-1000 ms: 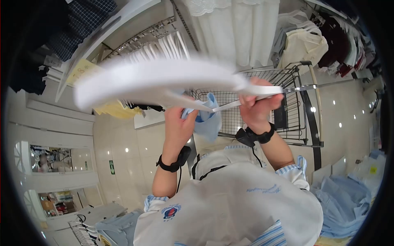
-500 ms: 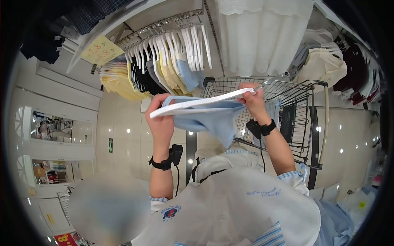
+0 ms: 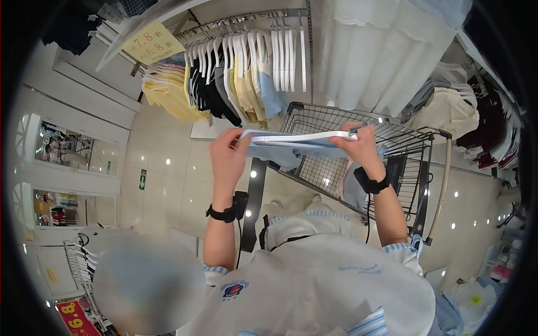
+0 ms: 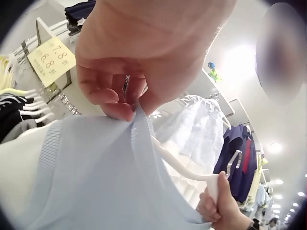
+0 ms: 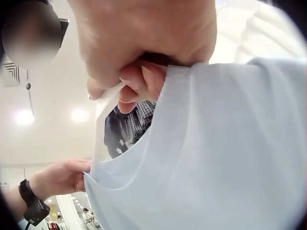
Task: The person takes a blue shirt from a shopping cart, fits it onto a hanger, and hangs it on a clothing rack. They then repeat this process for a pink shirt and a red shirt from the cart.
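Note:
In the head view a light blue knit top is stretched between both hands at chest height. My left hand pinches the edge of its neckline between thumb and fingers, as the left wrist view shows on the ribbed band. Held in my right hand is a white hanger, gripped near its metal hook. One arm of the hanger runs into the neck opening. The right wrist view has the right fingers curled at the collar, beside the ribbed edge.
A wire shopping cart with some garments stands just beyond the hands. Behind it, a rail carries yellow, black and blue tops and several bare white hangers. White lace dresses hang at the back.
The hanger has come down from a raised, blurred position to lie level between the hands. The blue top, bunched at the left hand, is now spread along it, and the left fingers pinch its neckline.

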